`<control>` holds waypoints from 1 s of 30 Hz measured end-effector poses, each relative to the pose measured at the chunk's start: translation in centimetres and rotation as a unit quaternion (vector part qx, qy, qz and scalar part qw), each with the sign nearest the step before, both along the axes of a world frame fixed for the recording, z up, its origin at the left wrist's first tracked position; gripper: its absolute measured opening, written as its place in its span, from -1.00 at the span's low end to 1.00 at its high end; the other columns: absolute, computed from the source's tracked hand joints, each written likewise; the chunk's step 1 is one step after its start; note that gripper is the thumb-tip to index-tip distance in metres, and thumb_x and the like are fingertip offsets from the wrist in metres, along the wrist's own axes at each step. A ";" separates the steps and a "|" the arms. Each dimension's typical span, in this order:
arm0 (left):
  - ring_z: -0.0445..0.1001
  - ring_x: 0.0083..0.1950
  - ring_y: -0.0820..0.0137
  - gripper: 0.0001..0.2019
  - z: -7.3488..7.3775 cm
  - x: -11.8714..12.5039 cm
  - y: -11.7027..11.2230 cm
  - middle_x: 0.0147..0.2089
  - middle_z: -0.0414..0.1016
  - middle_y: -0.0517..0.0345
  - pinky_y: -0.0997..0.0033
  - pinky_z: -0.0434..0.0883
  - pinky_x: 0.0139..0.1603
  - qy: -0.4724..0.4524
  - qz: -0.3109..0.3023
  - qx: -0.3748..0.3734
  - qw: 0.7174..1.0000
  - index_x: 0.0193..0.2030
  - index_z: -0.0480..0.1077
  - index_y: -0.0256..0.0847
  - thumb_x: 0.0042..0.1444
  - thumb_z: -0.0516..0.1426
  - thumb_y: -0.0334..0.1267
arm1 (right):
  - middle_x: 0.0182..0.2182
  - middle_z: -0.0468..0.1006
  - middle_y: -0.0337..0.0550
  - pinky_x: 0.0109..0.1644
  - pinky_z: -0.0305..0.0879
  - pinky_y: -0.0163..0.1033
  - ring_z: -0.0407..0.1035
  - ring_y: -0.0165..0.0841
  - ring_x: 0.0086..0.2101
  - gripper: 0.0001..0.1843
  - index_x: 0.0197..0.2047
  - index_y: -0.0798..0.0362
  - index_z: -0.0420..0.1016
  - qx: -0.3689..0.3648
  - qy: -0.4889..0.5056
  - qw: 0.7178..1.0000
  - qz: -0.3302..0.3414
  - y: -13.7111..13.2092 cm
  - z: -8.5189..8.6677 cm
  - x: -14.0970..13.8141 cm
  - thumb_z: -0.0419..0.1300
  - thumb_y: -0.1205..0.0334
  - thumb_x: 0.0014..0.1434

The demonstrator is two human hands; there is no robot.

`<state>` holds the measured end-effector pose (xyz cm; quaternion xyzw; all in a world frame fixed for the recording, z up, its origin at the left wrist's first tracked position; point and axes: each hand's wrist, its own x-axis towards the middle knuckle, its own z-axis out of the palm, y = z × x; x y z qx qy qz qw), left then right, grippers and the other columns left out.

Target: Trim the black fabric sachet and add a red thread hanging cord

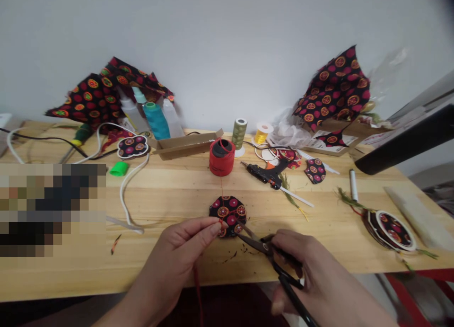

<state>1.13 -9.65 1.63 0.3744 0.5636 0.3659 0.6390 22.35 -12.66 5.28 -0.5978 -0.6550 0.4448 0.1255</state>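
Observation:
Pinched between the thumb and forefinger of my left hand point(191, 244) is a thin red cord point(197, 289), whose loose length hangs below the table edge. A fine red strand runs from the pinch up to the red cord spool point(222, 159). My right hand point(301, 265) grips black-handled scissors point(264, 246), their blades parted and pointing left, close to my left fingertips. Under the fingertips and blades lies a patterned black fabric piece point(230, 208) with rounded corners, partly hidden by my left fingers.
A black glue gun point(267, 173) lies right of the spool, near a green thread cone point(240, 133) and a yellow thread spool point(263, 132). Stacked fabric discs point(392, 230) sit at right. White cable point(124, 199) trails at left. Dark scraps point(227, 258) lie near the front edge.

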 end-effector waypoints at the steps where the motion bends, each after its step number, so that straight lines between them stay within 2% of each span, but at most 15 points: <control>1: 0.50 -0.19 0.28 -0.86 0.0 0.0 0.0 -0.44 0.62 0.21 0.40 0.35 -0.13 0.005 -0.001 0.002 1.000 -0.30 0.61 -0.05 -0.04 0.25 -0.20 | -0.45 0.45 -0.30 -0.42 0.15 -0.38 0.28 -0.40 -0.43 -0.85 -0.42 0.03 0.38 -0.015 0.013 1.000 0.004 0.1 0.0 -0.1 0.27 0.37 -0.11; 7: 0.49 -0.15 0.31 -0.83 -0.2 0.0 0.0 -0.24 0.65 0.22 0.40 0.31 -0.04 -0.006 -0.053 0.034 0.998 -0.21 0.59 0.00 0.05 0.20 -0.19 | -0.47 0.44 -0.39 -0.41 0.11 -0.44 0.27 -0.47 -0.43 -0.85 -0.43 0.01 0.39 -0.034 0.071 0.997 0.008 0.4 -0.3 -0.8 0.25 0.41 -0.08; 10: 0.50 -0.12 0.30 -0.82 -0.4 -0.1 -0.2 -0.24 0.65 0.25 0.40 0.30 -0.01 0.003 -0.067 0.052 0.996 -0.21 0.58 0.03 0.06 0.19 -0.21 | -0.45 0.46 -0.41 -0.41 0.12 -0.44 0.27 -0.50 -0.45 -0.85 -0.46 0.02 0.38 -0.036 0.084 0.996 0.008 0.6 -0.3 -1.2 0.27 0.41 -0.09; 15: 0.49 -0.14 0.27 -0.82 -0.6 -0.1 -0.4 -0.26 0.65 0.23 0.35 0.31 -0.02 0.031 -0.082 0.063 0.994 -0.22 0.59 0.00 0.06 0.18 -0.21 | -0.41 0.50 -0.35 -0.43 0.11 -0.41 0.29 -0.46 -0.43 -0.87 -0.50 0.03 0.40 0.004 0.049 0.999 0.009 0.7 -0.5 -1.4 0.30 0.34 -0.11; 17: 0.49 -0.14 0.26 -0.80 -0.5 0.0 -0.3 -0.25 0.64 0.22 0.32 0.30 0.01 0.030 -0.095 0.063 0.993 -0.19 0.58 -0.01 0.08 0.16 -0.21 | -0.41 0.52 -0.33 -0.41 0.13 -0.40 0.32 -0.46 -0.43 -0.91 -0.47 0.03 0.43 -0.002 0.056 0.998 0.011 0.7 -0.5 -1.5 0.24 0.39 -0.09; 21: 0.49 -0.09 0.25 -0.79 -0.3 0.0 -0.3 -0.21 0.65 0.23 0.34 0.29 0.03 0.012 -0.107 0.068 0.992 -0.17 0.58 0.00 0.10 0.14 -0.22 | -0.49 0.53 -0.37 -0.42 0.13 -0.41 0.35 -0.48 -0.47 -0.81 -0.48 0.03 0.43 -0.020 0.100 0.995 0.013 0.8 -0.4 -1.7 0.12 0.51 -0.10; 24: 0.49 -0.07 0.24 -0.78 -0.1 0.0 -0.4 -0.18 0.64 0.22 0.31 0.29 0.05 0.006 -0.112 0.065 0.992 -0.15 0.57 -0.01 0.11 0.13 -0.23 | -0.56 0.52 -0.40 -0.43 0.12 -0.43 0.35 -0.49 -0.48 -0.80 -0.53 0.03 0.43 -0.023 0.119 0.993 0.015 0.8 -0.4 -1.7 0.11 0.52 -0.11; 30: 0.49 -0.07 0.25 -0.77 -0.3 0.0 -0.4 -0.15 0.64 0.22 0.30 0.28 0.08 -0.002 -0.112 0.067 0.992 -0.12 0.55 -0.01 0.10 0.14 -0.23 | -0.54 0.56 -0.36 -0.47 0.11 -0.42 0.36 -0.48 -0.50 -0.77 -0.52 0.06 0.46 -0.042 0.122 0.991 0.020 0.6 -0.9 -1.4 0.07 0.54 -0.09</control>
